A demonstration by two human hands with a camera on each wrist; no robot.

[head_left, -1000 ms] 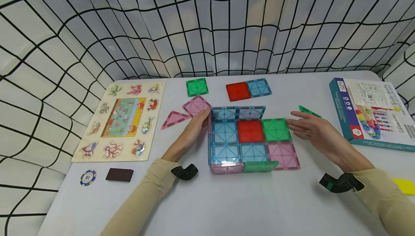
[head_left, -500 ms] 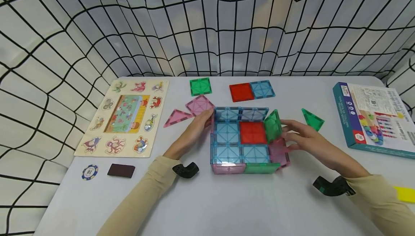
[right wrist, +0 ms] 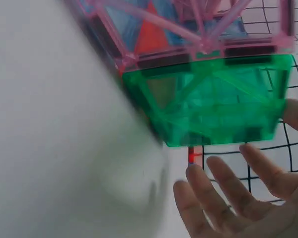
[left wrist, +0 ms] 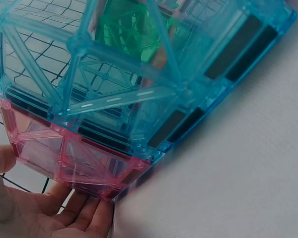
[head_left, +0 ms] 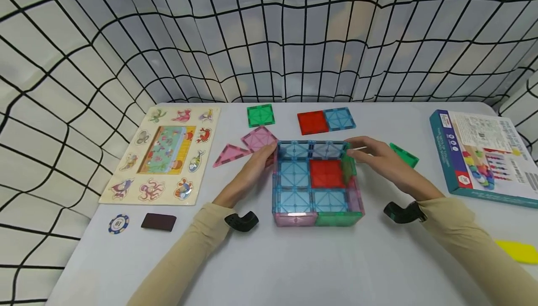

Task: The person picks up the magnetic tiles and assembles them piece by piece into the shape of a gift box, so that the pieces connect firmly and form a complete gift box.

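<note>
Head view: left on the worktop (head_left: 319, 268) we see a puzzle board (head_left: 206, 163); pink tiles (head_left: 258, 138) crowd our left hand (head_left: 252, 168), relaxed fingers touching the central tile box (head_left: 295, 219); our right hand (head_left: 378, 159), fingers apart, touches its green wall (head_left: 349, 170), a green triangle (head_left: 405, 155) behind; then a carton (head_left: 487, 152).

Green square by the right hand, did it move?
Yes. The green square swung up and left, from lying flat to standing beside the red floor square.

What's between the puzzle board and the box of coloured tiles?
The head view shows a pink triangle, a pink square and the person's left hand between them.
</note>
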